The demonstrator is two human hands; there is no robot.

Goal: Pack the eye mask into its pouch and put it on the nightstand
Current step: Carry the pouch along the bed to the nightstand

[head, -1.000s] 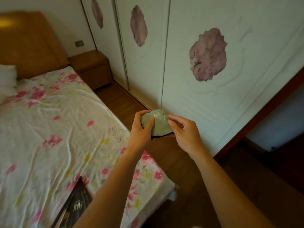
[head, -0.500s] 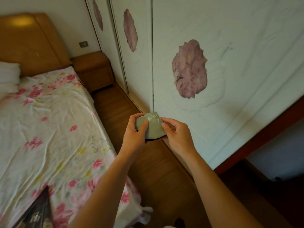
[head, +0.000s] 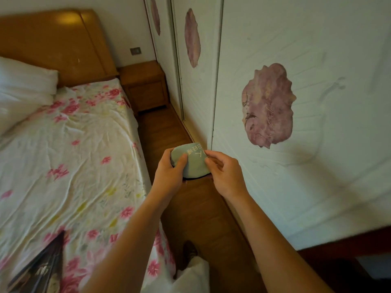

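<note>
While both hands grip it over the wooden floor (head: 203,208), left hand (head: 169,172) and right hand (head: 226,176) curl fingers closed around the green pouch (head: 192,162); the nightstand (head: 146,85) stands well apart.

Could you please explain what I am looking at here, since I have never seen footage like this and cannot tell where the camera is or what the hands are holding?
There is no machine here: a person wears a wide-angle camera on the head, so you look forward and down along their own bare arms. The left hand and right hand together hold a small grey-green fabric pouch with pale printed characters; a dark edge shows under it, but I cannot tell whether that is the eye mask. The person stands in the wooden-floored aisle between a bed with a floral sheet and a white wardrobe with purple flower motifs. On the bed lie a white pillow and, near the bottom corner, a dark magazine or book. The wooden nightstand, where the pouch should go, stands ahead beside the headboard.
</note>
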